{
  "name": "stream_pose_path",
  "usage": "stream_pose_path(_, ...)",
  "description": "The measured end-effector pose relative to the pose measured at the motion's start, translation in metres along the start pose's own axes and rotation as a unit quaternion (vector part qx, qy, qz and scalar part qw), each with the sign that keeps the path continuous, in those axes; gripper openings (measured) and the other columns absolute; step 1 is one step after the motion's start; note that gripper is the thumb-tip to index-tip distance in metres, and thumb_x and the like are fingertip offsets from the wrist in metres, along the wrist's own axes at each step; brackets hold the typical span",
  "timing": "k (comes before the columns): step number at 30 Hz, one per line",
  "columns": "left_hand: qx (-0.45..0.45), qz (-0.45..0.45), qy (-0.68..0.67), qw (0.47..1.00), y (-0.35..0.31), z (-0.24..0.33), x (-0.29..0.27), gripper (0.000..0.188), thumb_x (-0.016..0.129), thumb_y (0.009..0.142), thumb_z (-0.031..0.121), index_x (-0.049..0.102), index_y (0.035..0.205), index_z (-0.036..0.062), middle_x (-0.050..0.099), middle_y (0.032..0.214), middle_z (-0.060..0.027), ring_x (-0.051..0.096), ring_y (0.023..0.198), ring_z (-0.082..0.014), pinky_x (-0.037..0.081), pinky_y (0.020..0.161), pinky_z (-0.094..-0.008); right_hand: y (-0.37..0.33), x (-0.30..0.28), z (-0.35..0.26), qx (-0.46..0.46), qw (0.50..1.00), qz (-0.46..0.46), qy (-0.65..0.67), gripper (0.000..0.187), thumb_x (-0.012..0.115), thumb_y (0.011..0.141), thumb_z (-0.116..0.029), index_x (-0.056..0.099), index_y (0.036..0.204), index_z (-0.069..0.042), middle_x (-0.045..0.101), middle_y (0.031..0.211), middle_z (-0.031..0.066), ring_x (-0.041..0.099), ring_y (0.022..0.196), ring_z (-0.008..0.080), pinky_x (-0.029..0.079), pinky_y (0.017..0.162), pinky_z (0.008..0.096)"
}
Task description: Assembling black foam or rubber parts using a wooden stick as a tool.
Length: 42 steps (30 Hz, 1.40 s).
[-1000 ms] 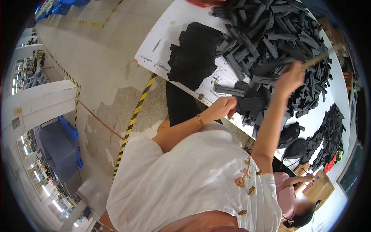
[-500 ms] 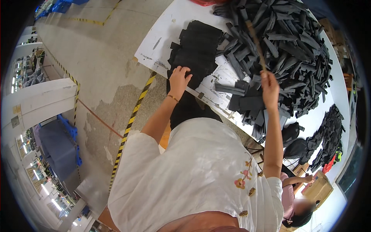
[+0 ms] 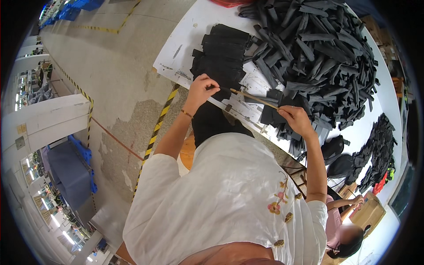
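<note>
My left hand [image 3: 202, 92] is closed in a pinch at the near edge of a row of flat black fabric strips [image 3: 224, 55]. A dark strip appears to be between its fingertips, hard to part from the row behind. My right hand [image 3: 297, 119] grips one end of a thin wooden stick [image 3: 256, 99], which slants leftward over the table. The stick's far tip meets black fabric just right of my left fingertips; whether it is inside the strip I cannot tell. To the right lies a large heap of loose dark fabric strips [image 3: 327, 62].
All this lies on a white table [image 3: 181, 48]. Flat dark pieces [image 3: 271, 114] lie near its front edge, with a second black pile [image 3: 375, 150] farther right. A person in pink [image 3: 335, 218] works at lower right. Yellow-black tape [image 3: 164, 112] marks the floor at left.
My right hand has come down and left, and the stick has swung from upright over the heap to pointing at my left hand. My left fingers have drawn together.
</note>
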<state>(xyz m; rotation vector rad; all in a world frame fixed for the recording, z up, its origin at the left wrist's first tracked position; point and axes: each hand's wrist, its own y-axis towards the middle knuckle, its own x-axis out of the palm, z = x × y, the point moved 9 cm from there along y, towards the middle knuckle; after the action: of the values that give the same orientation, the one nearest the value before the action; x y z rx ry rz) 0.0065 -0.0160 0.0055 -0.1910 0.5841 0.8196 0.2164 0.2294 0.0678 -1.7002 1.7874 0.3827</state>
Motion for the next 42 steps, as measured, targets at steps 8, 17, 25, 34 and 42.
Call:
stream_pose_path(8,-0.008,-0.026,-0.012,1.000,0.005,0.011,0.006,0.014,0.080,0.069,0.012,0.071,0.079,0.0104,0.051,0.075,-0.0003,0.050,0.068,-0.0145,0.042,0.062,-0.0274,-0.002,0.011,0.006,0.012,1.000,-0.008,0.004,0.017,0.062,0.088,-0.016,0.067,0.095,-0.001,0.066,0.086,0.0179,0.063,0.075,0.0340,0.049,0.067,0.0364)
stream_pose_path(17,0.143,0.308,-0.001,0.941,-0.006,0.131,-0.028,0.048,0.076,0.076,0.017,0.055,0.117,0.0083,0.045,0.126,-0.0131,0.046,0.116,-0.0298,0.036,0.101,-0.0438,0.034,0.091,0.009,0.065,0.958,0.049,0.276,0.022,0.054,0.097,-0.020,0.055,0.085,-0.001,0.047,0.061,-0.0002,0.043,0.059,0.0071,0.037,0.054,0.0253)
stream_pose_path(25,-0.293,0.144,-0.729,0.602,0.002,0.031,0.103,0.022,0.068,0.088,0.027,0.062,0.094,0.0063,0.061,0.072,-0.0056,0.064,0.072,-0.0234,0.054,0.076,-0.0416,0.038,0.105,-0.021,0.044,0.969,0.167,0.175,0.012,0.054,0.095,-0.011,0.058,0.097,0.000,0.057,0.063,0.0171,0.057,0.051,0.0239,0.043,0.049,0.0348)
stream_pose_path(34,-0.280,0.325,-0.602,0.673,0.027,-0.034,0.040,0.027,0.068,0.087,0.026,0.054,0.071,0.0091,0.035,0.052,0.0053,0.029,0.037,-0.0046,0.021,0.034,-0.0216,-0.055,0.102,-0.018,0.041,0.996,0.046,0.062,0.008,0.057,0.091,-0.010,0.059,0.093,-0.003,0.058,0.069,0.0246,0.061,0.063,0.0408,0.047,0.052,0.0429)
stream_pose_path(42,-0.282,0.324,-0.583,0.689,0.056,-0.008,0.016,0.031,0.060,0.093,0.032,0.053,0.073,0.0101,0.035,0.051,0.0056,0.030,0.041,-0.0067,0.029,0.042,-0.0239,-0.052,0.036,-0.016,0.138,0.960,0.141,0.200,0.015,0.070,0.086,-0.014,0.063,0.092,-0.002,0.047,0.060,0.0009,0.042,0.055,0.0069,0.038,0.050,0.0232)
